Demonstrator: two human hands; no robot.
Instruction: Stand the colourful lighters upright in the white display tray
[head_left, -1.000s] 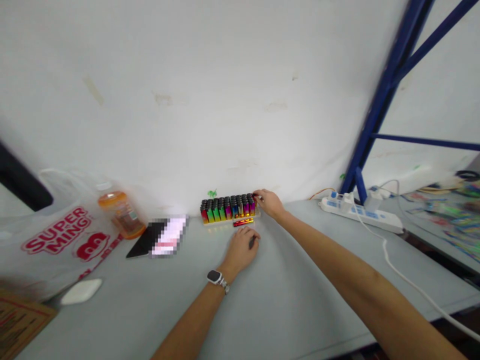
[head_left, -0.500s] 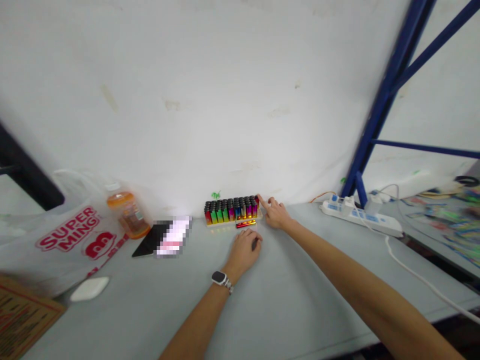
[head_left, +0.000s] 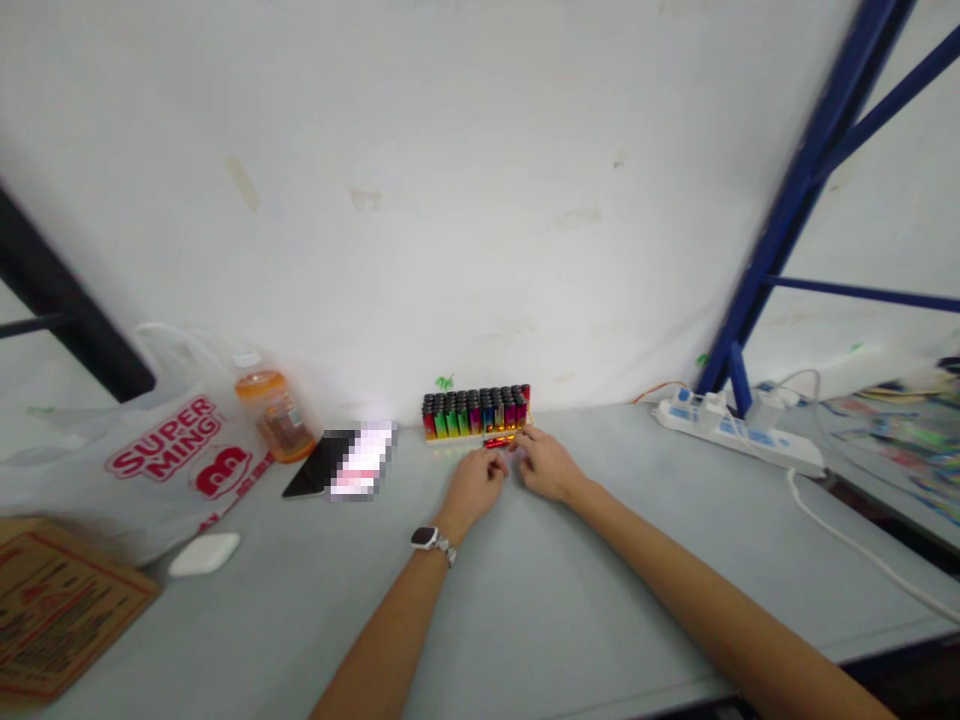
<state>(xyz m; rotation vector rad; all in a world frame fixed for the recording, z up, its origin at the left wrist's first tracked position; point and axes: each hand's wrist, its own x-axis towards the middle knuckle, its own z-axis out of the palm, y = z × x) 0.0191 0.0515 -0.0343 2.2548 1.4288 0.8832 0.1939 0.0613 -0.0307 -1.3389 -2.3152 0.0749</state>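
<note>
Rows of lighters (head_left: pixel 472 412) with black tops and shiny bodies shading from red and green to purple stand upright in a pale, shallow tray (head_left: pixel 454 440) against the wall. A red and gold lighter (head_left: pixel 497 440) lies flat along the tray's front edge, partly hidden by fingers. Just in front of it, my left hand (head_left: pixel 474 488) is closed, its fingers curled; what they hold is too small to make out. My right hand (head_left: pixel 553 468) is close beside, fingers bent and fingertips by the right end of the lying lighter. Whether they grip it is unclear.
On the left are a cardboard box (head_left: pixel 71 610), a white plastic bag (head_left: pixel 161 470), a bottle of orange drink (head_left: pixel 277 415), a white flat case (head_left: pixel 205 554) and a dark tablet (head_left: pixel 322 463). A power strip (head_left: pixel 739 438) with cables lies right, beside a blue frame (head_left: pixel 780 220).
My right hand has come down from the tray's right end, where a finger was extended, to the lying lighter. My left hand has moved slightly up and left. The view has shifted a little.
</note>
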